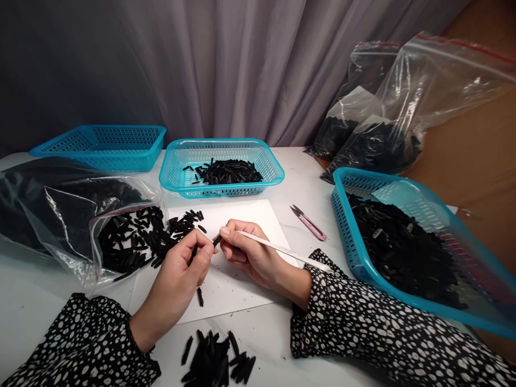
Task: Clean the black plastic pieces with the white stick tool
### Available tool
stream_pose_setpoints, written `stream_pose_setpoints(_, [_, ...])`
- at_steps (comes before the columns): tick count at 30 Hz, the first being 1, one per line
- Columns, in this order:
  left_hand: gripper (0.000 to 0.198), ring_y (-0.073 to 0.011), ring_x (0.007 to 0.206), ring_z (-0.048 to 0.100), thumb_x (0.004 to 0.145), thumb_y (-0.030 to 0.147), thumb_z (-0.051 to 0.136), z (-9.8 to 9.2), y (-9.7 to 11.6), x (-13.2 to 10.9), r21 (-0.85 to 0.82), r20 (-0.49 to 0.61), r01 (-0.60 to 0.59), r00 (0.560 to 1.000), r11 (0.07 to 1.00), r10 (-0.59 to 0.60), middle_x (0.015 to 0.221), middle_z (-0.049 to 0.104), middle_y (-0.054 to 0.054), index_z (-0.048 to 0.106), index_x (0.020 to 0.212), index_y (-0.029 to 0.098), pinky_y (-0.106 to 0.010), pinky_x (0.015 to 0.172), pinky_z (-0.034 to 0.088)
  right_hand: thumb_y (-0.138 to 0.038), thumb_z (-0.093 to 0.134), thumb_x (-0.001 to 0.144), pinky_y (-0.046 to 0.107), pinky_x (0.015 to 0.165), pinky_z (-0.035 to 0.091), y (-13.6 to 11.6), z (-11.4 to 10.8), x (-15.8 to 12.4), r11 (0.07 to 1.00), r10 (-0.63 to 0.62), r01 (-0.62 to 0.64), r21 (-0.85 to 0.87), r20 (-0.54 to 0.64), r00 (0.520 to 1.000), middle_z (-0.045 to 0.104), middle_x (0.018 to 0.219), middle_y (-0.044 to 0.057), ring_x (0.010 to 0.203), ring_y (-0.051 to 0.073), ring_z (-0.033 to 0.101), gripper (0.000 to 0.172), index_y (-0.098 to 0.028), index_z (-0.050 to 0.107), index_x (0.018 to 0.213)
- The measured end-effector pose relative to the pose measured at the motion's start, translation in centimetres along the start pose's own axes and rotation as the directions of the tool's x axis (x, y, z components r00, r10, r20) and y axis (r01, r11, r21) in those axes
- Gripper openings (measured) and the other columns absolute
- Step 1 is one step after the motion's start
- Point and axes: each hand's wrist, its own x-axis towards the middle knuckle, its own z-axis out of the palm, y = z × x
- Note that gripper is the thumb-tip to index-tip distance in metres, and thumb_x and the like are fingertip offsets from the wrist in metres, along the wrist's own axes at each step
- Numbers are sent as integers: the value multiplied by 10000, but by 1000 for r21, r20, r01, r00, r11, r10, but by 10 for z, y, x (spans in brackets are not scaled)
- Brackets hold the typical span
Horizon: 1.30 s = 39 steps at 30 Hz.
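Over the white sheet of paper [242, 293], my two hands meet fingertip to fingertip. My left hand [183, 263] is closed, with small black pieces tucked in its curled fingers. Thumb and finger of my right hand [252, 250] pinch one small black strip [216, 240], whose near end touches the left fingertips. Through the same right hand runs a thin white stick [282, 249], its far end resting back over the wrist; its tip is hidden. A single black strip [200, 296] lies on the paper below the left hand.
Black strips [213, 357] lie heaped near the front. A plastic bag [60, 209] spills more at left. Blue baskets stand at back left [153, 153], back middle [221, 189] and right [342, 226]. Pink thread snips [308, 222] lie right of the paper. Zip bags [374, 140] stand behind.
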Motion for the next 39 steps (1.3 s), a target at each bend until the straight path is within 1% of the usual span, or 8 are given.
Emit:
stream_pose_setpoints(3, [329, -91, 470, 223, 937, 488, 588, 0, 0, 1, 7, -29, -14, 999, 1000, 14, 538, 316, 106, 504, 756, 226, -233, 441, 199, -438, 707, 869, 261, 453, 151, -1, 0, 0, 995, -18, 11, -94, -71, 997, 506, 596, -53, 467, 68, 249, 296, -178, 614, 762])
stream_pose_setpoints(6, [309, -94, 469, 231, 948, 451, 577, 0, 0, 2, 8, -103, -26, 994, 1000, 27, 529, 320, 105, 483, 751, 233, -235, 453, 206, -430, 732, 847, 261, 483, 207, -2, 1, 0, 959, -133, 85, -271, -168, 977, 454, 596, -63, 508, 85, 284, 258, -181, 669, 831])
stream_pose_setpoints(9, [301, -99, 469, 235, 939, 432, 585, 0, 1, 2, 39, -146, -36, 988, 999, 41, 531, 321, 100, 477, 737, 237, -240, 448, 197, -412, 761, 813, 268, 508, 241, 0, 2, 0, 924, -171, 106, -367, -150, 974, 426, 576, -65, 526, 97, 302, 238, -184, 693, 825])
stream_pose_setpoints(15, [296, -104, 465, 230, 928, 429, 589, -1, 0, 3, 116, -80, -57, 995, 992, 66, 536, 310, 90, 497, 721, 238, -246, 429, 185, -424, 740, 807, 266, 490, 219, 6, 2, -1, 936, -107, 54, -347, -134, 985, 413, 548, -65, 510, 99, 273, 242, -190, 678, 809])
stream_pose_setpoints(26, [329, -78, 459, 146, 894, 484, 625, 4, 6, 2, -127, 7, 51, 999, 991, -50, 527, 238, 128, 485, 742, 228, -207, 422, 151, -414, 658, 850, 262, 520, 278, 1, 2, -1, 910, -157, 81, -407, -156, 975, 463, 594, -35, 552, 109, 341, 258, -180, 649, 742])
stream_pose_setpoints(32, [296, -84, 467, 188, 924, 459, 596, 3, 3, 2, -44, -4, 32, 999, 999, -32, 534, 282, 113, 504, 770, 224, -220, 435, 176, -489, 765, 798, 269, 516, 249, 1, 3, -1, 928, -154, 88, -362, -158, 975, 439, 572, -53, 537, 101, 297, 325, -184, 670, 738])
stream_pose_setpoints(37, [142, -110, 521, 286, 940, 356, 538, 6, 8, 1, -160, -68, 24, 997, 987, -35, 595, 364, 81, 568, 936, 217, -248, 492, 262, -479, 716, 863, 272, 489, 165, -1, 0, -1, 981, -95, 70, -182, -132, 987, 340, 558, -82, 509, 94, 199, 303, -179, 724, 905])
stream_pose_setpoints(39, [166, -112, 540, 330, 934, 345, 564, 7, 10, 2, -175, -104, 4, 994, 984, -22, 637, 438, 65, 580, 1031, 212, -257, 515, 291, -466, 702, 878, 278, 489, 134, -1, -1, -1, 987, -99, 84, -134, -109, 989, 292, 561, -90, 509, 96, 170, 298, -181, 732, 955])
